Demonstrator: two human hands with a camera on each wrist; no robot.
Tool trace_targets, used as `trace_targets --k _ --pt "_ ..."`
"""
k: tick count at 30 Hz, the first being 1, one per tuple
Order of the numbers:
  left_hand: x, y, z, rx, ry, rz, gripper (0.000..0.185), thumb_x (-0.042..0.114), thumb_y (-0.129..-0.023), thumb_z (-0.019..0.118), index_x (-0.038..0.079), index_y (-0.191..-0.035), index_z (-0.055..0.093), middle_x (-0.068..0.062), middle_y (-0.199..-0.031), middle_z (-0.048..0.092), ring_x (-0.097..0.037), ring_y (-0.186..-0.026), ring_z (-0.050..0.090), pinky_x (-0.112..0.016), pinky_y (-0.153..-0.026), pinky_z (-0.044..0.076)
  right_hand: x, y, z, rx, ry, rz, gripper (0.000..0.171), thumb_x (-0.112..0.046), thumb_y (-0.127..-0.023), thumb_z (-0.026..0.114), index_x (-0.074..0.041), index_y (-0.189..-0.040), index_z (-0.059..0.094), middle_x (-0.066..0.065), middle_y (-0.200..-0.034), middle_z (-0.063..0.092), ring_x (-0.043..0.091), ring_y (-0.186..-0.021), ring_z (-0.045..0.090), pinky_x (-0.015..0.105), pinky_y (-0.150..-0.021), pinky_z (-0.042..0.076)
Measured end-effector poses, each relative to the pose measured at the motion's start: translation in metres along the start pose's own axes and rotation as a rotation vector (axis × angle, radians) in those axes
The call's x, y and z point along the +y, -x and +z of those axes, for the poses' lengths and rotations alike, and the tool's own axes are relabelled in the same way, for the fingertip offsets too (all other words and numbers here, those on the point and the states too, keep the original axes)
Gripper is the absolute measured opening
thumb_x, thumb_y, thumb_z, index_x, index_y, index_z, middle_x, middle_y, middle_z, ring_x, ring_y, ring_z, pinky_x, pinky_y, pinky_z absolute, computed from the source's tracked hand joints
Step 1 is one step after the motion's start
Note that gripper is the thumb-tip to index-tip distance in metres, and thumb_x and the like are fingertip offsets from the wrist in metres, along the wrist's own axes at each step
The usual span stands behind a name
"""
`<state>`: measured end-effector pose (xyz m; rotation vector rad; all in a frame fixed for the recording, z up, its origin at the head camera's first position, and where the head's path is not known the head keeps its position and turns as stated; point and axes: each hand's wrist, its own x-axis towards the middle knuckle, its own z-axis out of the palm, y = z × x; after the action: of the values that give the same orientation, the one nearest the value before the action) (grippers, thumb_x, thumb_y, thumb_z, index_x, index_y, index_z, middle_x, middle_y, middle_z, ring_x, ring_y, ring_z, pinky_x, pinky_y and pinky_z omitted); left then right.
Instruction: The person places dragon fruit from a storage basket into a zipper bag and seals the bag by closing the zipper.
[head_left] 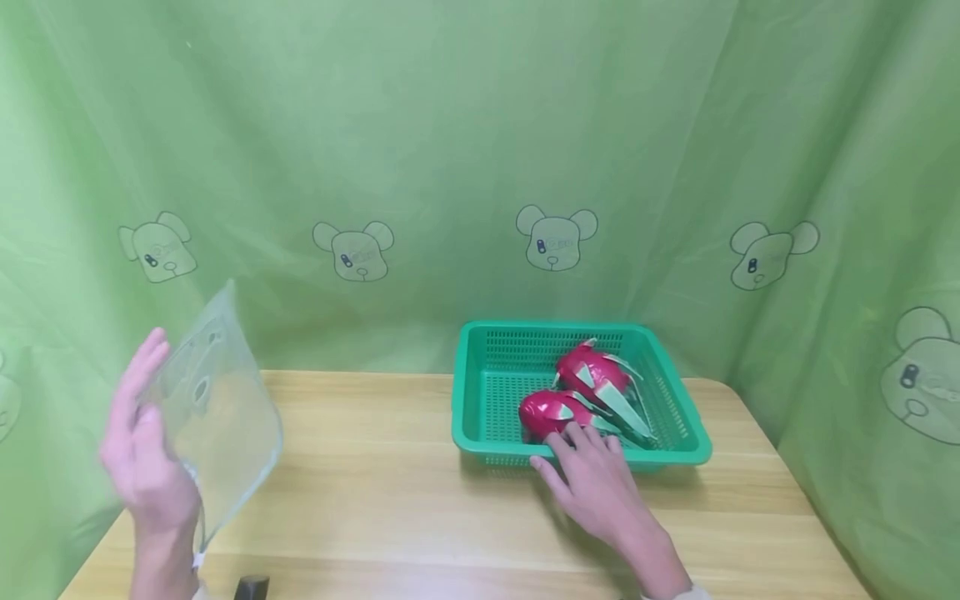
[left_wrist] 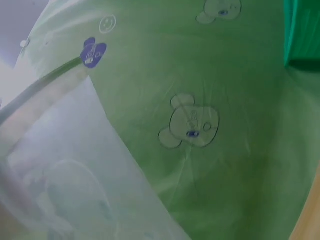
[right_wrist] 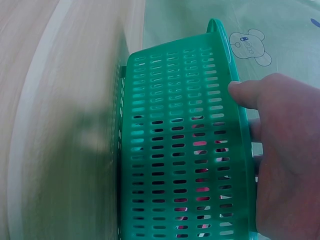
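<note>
My left hand (head_left: 153, 467) is raised on the left, fingers pointing up. It holds a translucent bag (head_left: 225, 425) by its edge, between thumb and fingers. In the left wrist view the bag (left_wrist: 115, 185) is pale and see-through, and the hand behind it is blurred. On the right, my right hand (head_left: 592, 483) reaches over the front rim of a green plastic basket (head_left: 480, 442). Its thumb is near the rim. The other fingertips are inside, next to the nearer dragon fruit (head_left: 547, 410); whether they touch it is unclear. Another dragon fruit (head_left: 581, 364) lies behind it.
The basket stands on a light wooden table (head_left: 360, 475), towards its back right. A green curtain (head_left: 450, 167) with printed bear heads hangs behind and along both sides. A small dark object (head_left: 252, 587) shows at the bottom edge, near the left wrist.
</note>
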<state>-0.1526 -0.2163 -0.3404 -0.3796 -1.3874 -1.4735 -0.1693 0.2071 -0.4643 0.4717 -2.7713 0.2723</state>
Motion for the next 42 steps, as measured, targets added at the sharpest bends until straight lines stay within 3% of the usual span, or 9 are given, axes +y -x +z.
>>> trace_targets --k 3,8,12,17,21,25,30,36,42 --pt "-0.001 -0.003 0.002 -0.053 -0.195 0.019 0.052 -0.006 -0.094 0.028 -0.007 -0.134 0.061 -0.021 -0.147 0.055 -0.032 -0.144 0.043 -0.04 -0.124 0.024 0.0 0.0 0.001 -0.002 0.002 0.002 0.042 -0.046 -0.1 0.064 -0.012 -0.124 0.069 0.011 -0.118 0.064 0.036 -0.114 0.057 0.058 -0.09 0.047" --pt "-0.011 -0.005 0.007 -0.115 -0.29 0.067 0.048 -0.004 -0.095 0.033 -0.006 -0.132 0.063 -0.022 -0.141 0.059 -0.029 -0.139 0.05 -0.038 -0.12 0.033 0.0 0.0 0.002 -0.012 -0.008 0.009 0.044 -0.047 -0.1 0.062 -0.012 -0.126 0.068 0.012 -0.119 0.063 0.039 -0.119 0.057 0.061 -0.094 0.045" --pt "-0.025 -0.002 0.006 -0.146 -0.393 0.048 0.048 0.0 -0.098 0.034 0.003 -0.134 0.065 -0.015 -0.128 0.069 -0.003 -0.083 0.064 -0.021 -0.095 0.047 0.001 -0.001 0.0 -0.01 -0.004 0.008 0.045 -0.047 -0.101 0.061 -0.012 -0.127 0.068 0.012 -0.12 0.063 0.04 -0.121 0.056 0.062 -0.095 0.045" --pt "-0.039 0.003 -0.001 -0.183 -0.453 -0.033 0.047 0.005 -0.103 0.035 0.014 -0.137 0.066 -0.006 -0.117 0.071 -0.005 -0.044 0.021 -0.021 -0.064 0.035 0.0 -0.004 0.0 -0.005 -0.007 0.001 0.045 -0.047 -0.1 0.062 -0.012 -0.128 0.068 0.013 -0.121 0.063 0.042 -0.123 0.055 0.062 -0.095 0.044" --pt "-0.049 0.006 0.001 -0.166 -0.442 -0.032 0.045 0.005 -0.103 0.035 0.008 -0.133 0.068 -0.011 -0.124 0.069 -0.003 -0.053 0.033 -0.023 -0.075 0.038 0.0 -0.003 -0.001 -0.006 -0.014 0.007 0.046 -0.047 -0.101 0.061 -0.011 -0.129 0.068 0.014 -0.122 0.063 0.044 -0.124 0.055 0.063 -0.095 0.044" --pt "-0.056 0.008 0.005 -0.152 -0.457 0.0 0.041 0.003 -0.1 0.038 0.0 -0.127 0.069 -0.014 -0.126 0.069 -0.01 -0.098 0.059 -0.023 -0.098 0.042 0.0 -0.001 -0.001 0.001 -0.009 0.007 0.043 -0.046 -0.101 0.062 -0.012 -0.127 0.068 0.013 -0.12 0.064 0.044 -0.122 0.056 0.062 -0.093 0.044" --pt "-0.061 0.011 0.009 -0.18 -0.493 0.029 0.039 0.003 -0.1 0.04 0.0 -0.126 0.069 -0.014 -0.127 0.069 -0.026 -0.122 0.057 -0.025 -0.107 0.039 -0.001 -0.001 0.0 0.013 -0.005 -0.005 0.042 -0.046 -0.101 0.061 -0.012 -0.125 0.068 0.013 -0.119 0.064 0.044 -0.122 0.057 0.061 -0.091 0.045" --pt "-0.065 0.016 0.017 -0.24 -0.452 0.05 0.043 0.001 -0.099 0.038 0.001 -0.13 0.068 -0.013 -0.131 0.068 -0.017 -0.091 0.059 -0.023 -0.105 0.04 0.0 -0.002 0.0 0.004 -0.009 0.004 0.045 -0.047 -0.101 0.061 -0.011 -0.127 0.068 0.014 -0.121 0.065 0.044 -0.123 0.056 0.061 -0.093 0.044" --pt "-0.065 0.022 0.021 -0.298 -0.424 0.016 0.046 0.0 -0.099 0.035 0.003 -0.134 0.065 -0.013 -0.135 0.066 -0.009 -0.056 0.03 -0.021 -0.093 0.042 0.001 -0.002 -0.005 0.008 -0.037 -0.004 0.046 -0.046 -0.1 0.064 -0.008 -0.125 0.07 0.016 -0.121 0.066 0.04 -0.119 0.059 0.061 -0.093 0.046"
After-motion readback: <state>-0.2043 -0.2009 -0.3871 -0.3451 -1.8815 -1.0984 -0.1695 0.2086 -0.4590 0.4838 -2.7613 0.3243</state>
